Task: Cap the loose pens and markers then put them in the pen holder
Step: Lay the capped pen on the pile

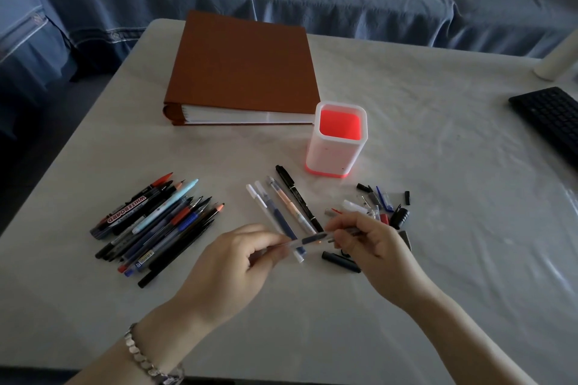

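Early stage, I judge. The holder [331, 156] stands upright at 12 o'clock from the hands, with nothing seen inside. A big pile [156, 222] of uncapped pens and markers lies at 9 to 10 o'clock, all left to do. A short row [281, 206] of capped pens lies at 12 o'clock, not yet in the holder. Loose caps [378, 206] are scattered at 1 to 2 o'clock. The left hand [231, 262] and right hand [372, 244] hold one clear pen [312, 240] low over the row, the fingers of each pinching an end. This is probably capping, but the cap seat is too blurred to tell.

Room: the table [438, 259] is bare from 3 to 5 o'clock, and its near edge at 6 o'clock is by the forearms. The binder [244, 66] at 11 o'clock sits just behind the holder. The keyboard [553, 119] at 2 o'clock is well apart. The way to the holder passes over the row and is open above it.
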The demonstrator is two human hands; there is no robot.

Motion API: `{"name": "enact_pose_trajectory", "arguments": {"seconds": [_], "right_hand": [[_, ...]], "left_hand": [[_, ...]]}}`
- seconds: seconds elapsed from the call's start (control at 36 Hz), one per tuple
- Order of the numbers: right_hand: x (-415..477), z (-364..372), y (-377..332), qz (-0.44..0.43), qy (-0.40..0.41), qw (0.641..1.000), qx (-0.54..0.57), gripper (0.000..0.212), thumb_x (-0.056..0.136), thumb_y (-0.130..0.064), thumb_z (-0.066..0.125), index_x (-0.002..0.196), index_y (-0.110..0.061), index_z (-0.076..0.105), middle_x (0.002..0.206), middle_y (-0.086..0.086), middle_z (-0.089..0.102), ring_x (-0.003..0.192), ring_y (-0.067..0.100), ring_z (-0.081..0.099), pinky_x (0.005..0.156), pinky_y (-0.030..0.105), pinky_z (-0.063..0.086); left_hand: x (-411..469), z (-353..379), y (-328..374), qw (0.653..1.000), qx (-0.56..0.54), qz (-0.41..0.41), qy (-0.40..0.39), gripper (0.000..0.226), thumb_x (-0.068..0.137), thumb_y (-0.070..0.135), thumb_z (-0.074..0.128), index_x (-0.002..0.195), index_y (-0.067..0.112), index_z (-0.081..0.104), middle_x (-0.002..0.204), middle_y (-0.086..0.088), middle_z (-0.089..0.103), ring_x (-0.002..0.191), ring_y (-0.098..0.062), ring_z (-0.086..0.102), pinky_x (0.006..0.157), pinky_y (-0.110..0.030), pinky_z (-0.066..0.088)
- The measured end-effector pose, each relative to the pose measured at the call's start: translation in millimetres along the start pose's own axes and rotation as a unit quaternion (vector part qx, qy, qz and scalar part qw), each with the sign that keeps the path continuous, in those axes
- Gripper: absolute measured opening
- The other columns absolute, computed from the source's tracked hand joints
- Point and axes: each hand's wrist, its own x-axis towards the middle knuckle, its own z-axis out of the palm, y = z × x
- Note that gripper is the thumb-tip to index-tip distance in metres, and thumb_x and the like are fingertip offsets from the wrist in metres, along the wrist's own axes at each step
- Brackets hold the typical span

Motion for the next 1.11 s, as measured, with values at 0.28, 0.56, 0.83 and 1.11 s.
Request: {"name": "enact_pose_trajectory", "arguments": {"seconds": [0.28,0.56,0.83,1.11], "right_hand": [[-2.3,-6.8,20.2,0.024,-0.031,0.999,-0.031,0.027,0.083,-0.009,0.063,0.086,-0.036,0.065,0.086,-0.01,0.069,0.081,-0.001,0.064,0.072,0.009,0.048],[24.5,-12.2,55.2,-0.073,0.043,0.957,-0.279,0.016,0.082,-0.019,0.065,0.097,-0.017,0.071,0.084,-0.026,0.053,0.093,0.012,0.045,0.088,0.026,0.04],[67.9,-38.8,46.1,0.094,0.161,0.891,-0.415,0.021,0.089,-0.02,0.048,0.09,-0.011,0.067,0.094,0.004,0.061,0.092,0.024,0.054,0.063,0.029,0.039],[80.9,-41.5,46.2,0.136,0.106,0.884,-0.435,0.014,0.083,-0.024,0.056,0.077,-0.014,0.064,0.092,0.004,0.061,0.093,0.025,0.055,0.064,0.029,0.038]], "left_hand": [[6.9,8.2,-2.0,0.996,0.03,-0.068,-0.052,0.016,0.081,0.046,0.055,0.084,0.033,0.063,0.075,0.02,0.059,0.062,-0.006,0.052,0.054,-0.02,0.036],[10.6,-1.4,-3.4,0.985,0.076,-0.15,0.044,0.012,0.087,0.024,0.057,0.092,0.02,0.068,0.074,0.016,0.062,0.071,-0.004,0.058,0.067,-0.028,0.05],[6.1,-0.1,1.2,0.982,0.054,-0.179,0.038,0.013,0.086,0.025,0.058,0.091,0.021,0.069,0.075,0.011,0.065,0.074,-0.012,0.061,0.071,-0.038,0.053],[3.9,1.2,2.6,0.982,0.028,-0.184,0.036,0.012,0.086,0.025,0.059,0.092,0.021,0.069,0.077,0.015,0.065,0.077,-0.008,0.062,0.074,-0.035,0.053]]}}
